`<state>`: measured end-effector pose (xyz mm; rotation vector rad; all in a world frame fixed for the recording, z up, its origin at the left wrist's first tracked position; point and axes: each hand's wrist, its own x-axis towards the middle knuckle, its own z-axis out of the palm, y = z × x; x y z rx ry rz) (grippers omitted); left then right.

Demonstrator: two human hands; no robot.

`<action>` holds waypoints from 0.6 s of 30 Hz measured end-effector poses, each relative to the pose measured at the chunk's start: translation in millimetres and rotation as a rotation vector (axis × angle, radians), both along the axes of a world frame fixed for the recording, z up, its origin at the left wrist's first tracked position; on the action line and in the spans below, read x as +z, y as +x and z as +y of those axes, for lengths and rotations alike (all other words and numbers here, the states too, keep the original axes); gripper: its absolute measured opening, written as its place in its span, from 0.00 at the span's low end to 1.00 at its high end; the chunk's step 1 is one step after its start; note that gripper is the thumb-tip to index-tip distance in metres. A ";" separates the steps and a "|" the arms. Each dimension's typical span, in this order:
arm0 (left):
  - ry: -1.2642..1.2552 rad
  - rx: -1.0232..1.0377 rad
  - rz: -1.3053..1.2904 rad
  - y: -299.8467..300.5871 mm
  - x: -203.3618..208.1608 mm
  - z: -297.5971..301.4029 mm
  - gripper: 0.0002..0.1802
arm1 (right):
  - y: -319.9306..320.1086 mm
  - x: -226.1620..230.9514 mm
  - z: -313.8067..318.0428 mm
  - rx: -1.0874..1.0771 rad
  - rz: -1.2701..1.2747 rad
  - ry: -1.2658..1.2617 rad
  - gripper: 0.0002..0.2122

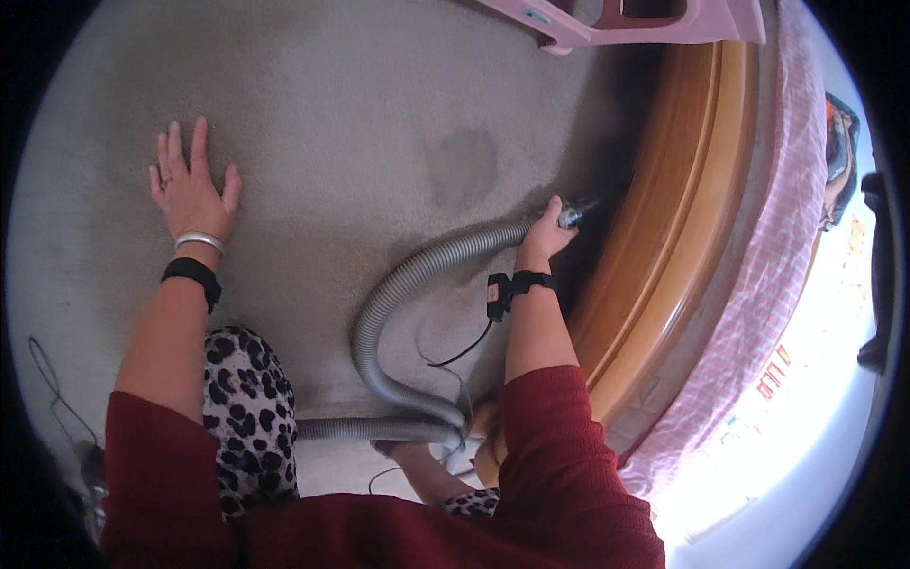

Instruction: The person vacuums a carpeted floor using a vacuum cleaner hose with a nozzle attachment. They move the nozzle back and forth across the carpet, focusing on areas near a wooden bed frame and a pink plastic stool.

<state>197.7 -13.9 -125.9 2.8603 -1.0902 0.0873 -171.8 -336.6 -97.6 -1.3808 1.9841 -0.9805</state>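
My right hand (547, 237) is closed round the end of a grey ribbed vacuum hose (427, 261), beside the dark gap under a wooden bed frame (654, 228). A clear or metallic end piece (573, 213) sticks out past my fingers toward that gap; its tip is lost in shadow. From my hand the hose curves left and down, then doubles back near my knees. My left hand (196, 194) rests flat on the grey floor (313, 142) with its fingers spread, holding nothing. A silver bangle and a black band circle that wrist.
A pink plastic stool (645, 24) lies at the top, near the bed. Pink checked bedding (768, 275) hangs over the bed's side. A thin black cable (464, 346) trails from the band on my right wrist. Another cord (57, 389) lies at the far left.
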 end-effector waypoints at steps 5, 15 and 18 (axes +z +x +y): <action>-0.033 0.141 -0.004 41.0 16.4 -46.8 0.36 | 0.7 -2.3 4.1 -0.176 -0.347 0.076 0.27; 0.008 0.455 -0.230 98.2 -36.9 -96.7 0.36 | 26.3 13.4 -5.8 -0.108 -0.151 -0.102 0.27; -0.011 0.459 -0.217 96.7 -32.0 -98.3 0.36 | 43.8 0.7 -52.9 -0.035 -0.052 -0.200 0.27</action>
